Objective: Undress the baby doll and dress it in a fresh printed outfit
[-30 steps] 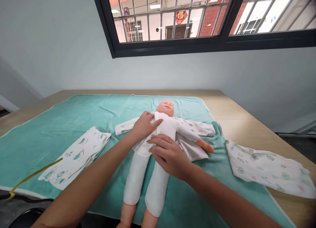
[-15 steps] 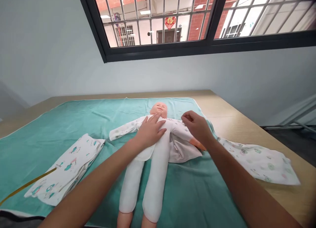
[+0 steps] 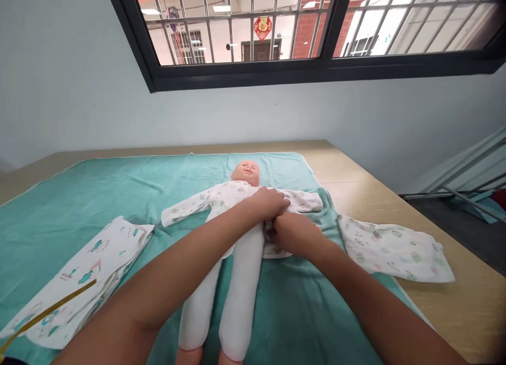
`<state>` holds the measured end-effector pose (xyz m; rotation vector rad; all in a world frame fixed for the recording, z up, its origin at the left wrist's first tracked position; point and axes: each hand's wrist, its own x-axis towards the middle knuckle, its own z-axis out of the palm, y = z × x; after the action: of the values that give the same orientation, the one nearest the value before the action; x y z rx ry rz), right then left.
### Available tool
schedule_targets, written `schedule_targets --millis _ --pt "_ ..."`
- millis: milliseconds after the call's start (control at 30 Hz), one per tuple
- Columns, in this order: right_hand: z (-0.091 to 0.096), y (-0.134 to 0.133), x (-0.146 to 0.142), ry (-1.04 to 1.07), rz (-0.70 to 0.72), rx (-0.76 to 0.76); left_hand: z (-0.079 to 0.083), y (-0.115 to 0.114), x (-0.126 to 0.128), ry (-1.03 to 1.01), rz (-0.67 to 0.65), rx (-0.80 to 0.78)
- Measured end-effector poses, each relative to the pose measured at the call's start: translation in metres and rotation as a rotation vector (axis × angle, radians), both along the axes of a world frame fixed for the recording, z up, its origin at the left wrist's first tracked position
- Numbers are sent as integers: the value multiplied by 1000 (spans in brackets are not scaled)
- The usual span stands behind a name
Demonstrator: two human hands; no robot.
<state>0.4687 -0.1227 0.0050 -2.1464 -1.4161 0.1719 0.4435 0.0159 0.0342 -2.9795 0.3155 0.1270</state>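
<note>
A baby doll point(image 3: 245, 173) lies on its back on a teal towel point(image 3: 98, 196), head toward the wall, white cloth legs toward me. It wears a white printed top point(image 3: 221, 196) with the sleeves spread out. My left hand point(image 3: 269, 202) rests on the doll's chest, fingers curled on the garment's right front. My right hand point(image 3: 290, 233) sits just below it at the doll's side, closed on the garment's edge. The two hands touch.
A folded printed garment point(image 3: 98, 259) lies on the towel at the left, with a yellow strap point(image 3: 47, 312) across it. Another printed cloth point(image 3: 395, 246) lies at the right, partly on the wooden table point(image 3: 435, 207). A wall and barred window stand behind.
My right hand came back from the doll's far arm to its side. My left hand slid across the chest to the right, and the garment front now covers the chest.
</note>
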Motion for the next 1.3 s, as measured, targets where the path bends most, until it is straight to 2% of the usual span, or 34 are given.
schedule_targets --millis 67,133,200,267,300,333,400,500,533,633,700,767,833,967,1067,1200,1233,1300 --pt "15 -6 15 84 65 -184 -3 3 4 -22 18 -39" --pt "40 -19 35 262 168 -357 -4 8 3 -82 48 -101" --pt "64 -35 56 436 336 -487 -1 15 -1 -153 106 -179" --pt "79 -50 75 575 466 -523 5 21 -7 -207 188 -280" --pt "81 -55 83 608 468 -498 8 23 -10 -218 232 -339" --pt "79 -57 89 618 426 -451 12 25 -13 -218 273 -398" --pt "64 -51 94 570 238 -315 16 27 -18 -199 336 -500" --pt "27 -25 83 375 -107 -96 18 28 -24 -203 369 -571" --pt "14 -15 76 272 -163 -65 18 28 -26 -217 367 -584" --pt "-14 8 56 12 -222 -47 17 26 -28 -247 326 -616" --pt "-22 14 49 -64 -226 -64 18 26 -29 -246 285 -627" --pt "-23 14 49 -45 -227 -79 19 25 -29 -244 263 -624" --pt "-21 13 52 78 -222 -22 20 25 -29 -240 259 -620" --pt "-19 13 62 502 -263 214 22 26 -30 -262 265 -639" --pt "-17 11 67 716 -280 274 24 28 -33 -279 261 -684" --pt "-12 6 71 1385 -134 393 26 30 -36 -274 243 -721" --pt "-12 5 73 1508 -97 424 26 30 -36 -275 242 -714" --pt "-11 3 78 1604 -59 472 25 30 -35 -268 241 -673"
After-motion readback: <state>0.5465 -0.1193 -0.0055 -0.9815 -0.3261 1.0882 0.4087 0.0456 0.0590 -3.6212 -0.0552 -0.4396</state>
